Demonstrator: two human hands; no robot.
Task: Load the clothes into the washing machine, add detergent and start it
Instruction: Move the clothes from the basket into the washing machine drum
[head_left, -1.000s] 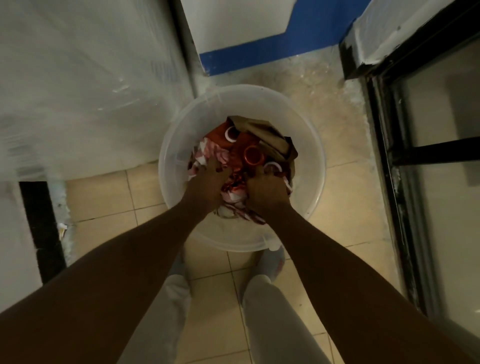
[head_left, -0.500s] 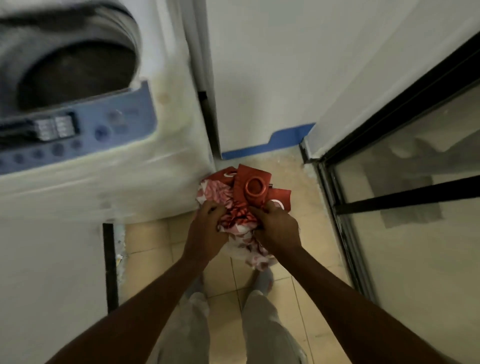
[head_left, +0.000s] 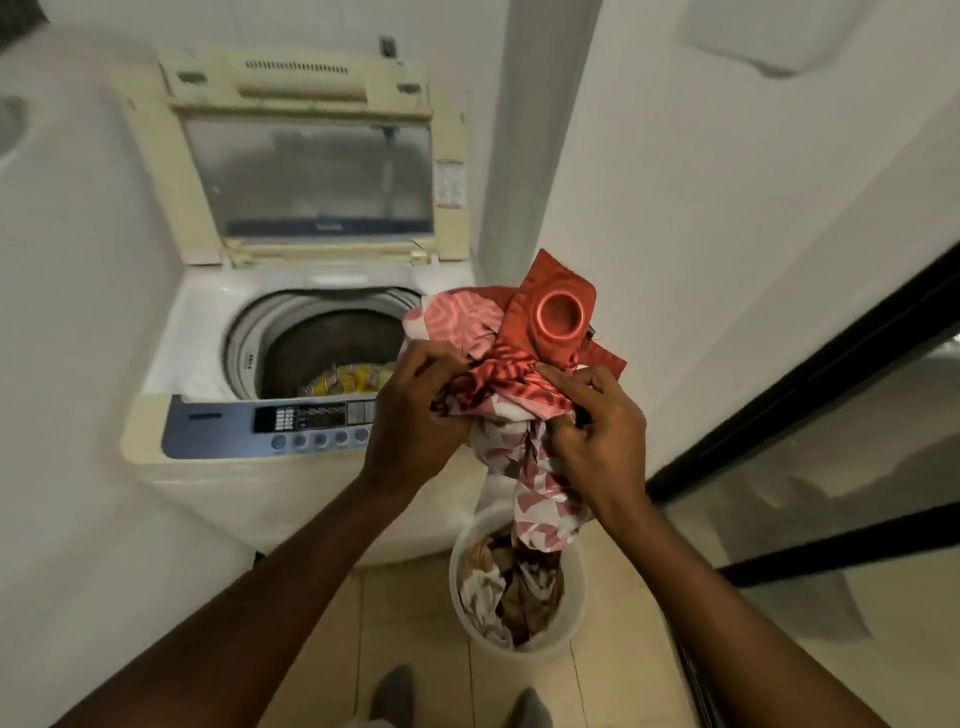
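Here, my left hand (head_left: 410, 421) and right hand (head_left: 602, 436) grip a red-and-pink cloth bundle (head_left: 498, 374) above a white tub (head_left: 454, 569) of laundry (head_left: 514, 587); the open washing machine (head_left: 171, 338) holds yellow fabric (head_left: 353, 379).

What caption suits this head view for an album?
Left hand and right hand grip a bunched red patterned cloth beside the open cream washing machine.

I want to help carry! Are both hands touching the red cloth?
Touching. Head view: the left hand and right hand both grip the red cloth.
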